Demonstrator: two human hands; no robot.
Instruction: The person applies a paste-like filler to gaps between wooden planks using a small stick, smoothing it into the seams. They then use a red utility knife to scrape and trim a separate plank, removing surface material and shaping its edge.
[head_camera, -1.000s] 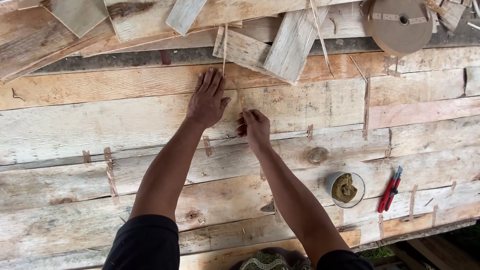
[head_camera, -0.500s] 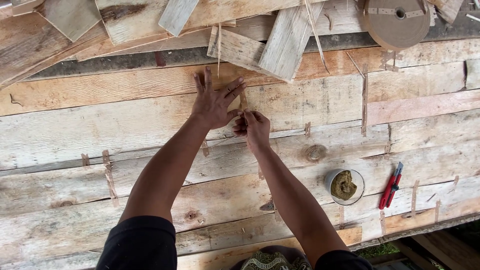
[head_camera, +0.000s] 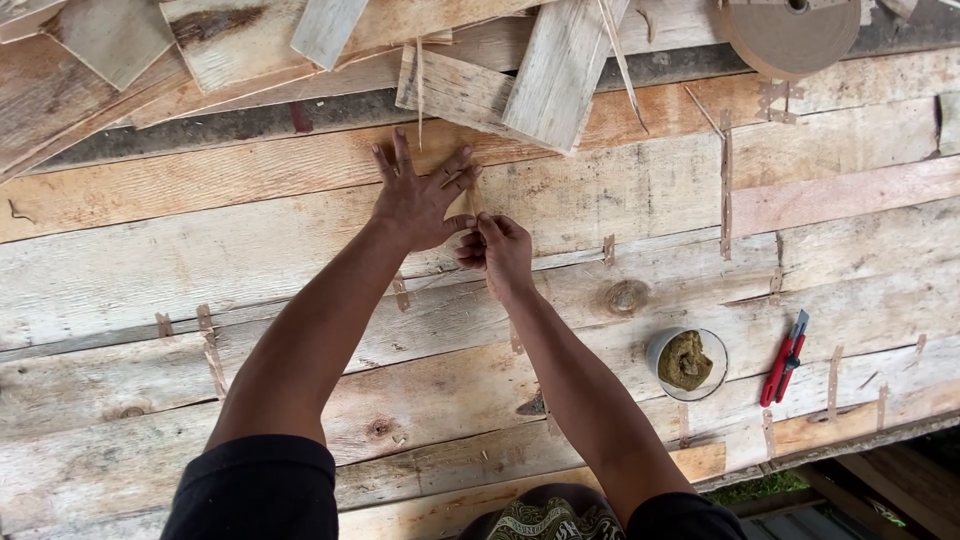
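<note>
Wooden strip (head_camera: 474, 200) — left hand (head_camera: 415, 200) splayed, right hand (head_camera: 497, 252) pinching.

strip: a thin, narrow, pale tan strip (head_camera: 471, 200), like a sliver of wood or fibre; its material cannot be told.
pose: it runs nearly straight away from the person, lying along the counter (head_camera: 250, 260) of rough wooden planks.
near end: pinched in the grip of the right hand (head_camera: 497, 252), whose fingertips (head_camera: 482, 224) close on it.
far part: just beyond that grip it passes under the left hand (head_camera: 418, 200), which lies flat with fingers spread and presses it onto the planks.
visible length: only a short piece shows, between thumb and forefinger of the left hand.
state: straight and held taut between the two hands.
</note>
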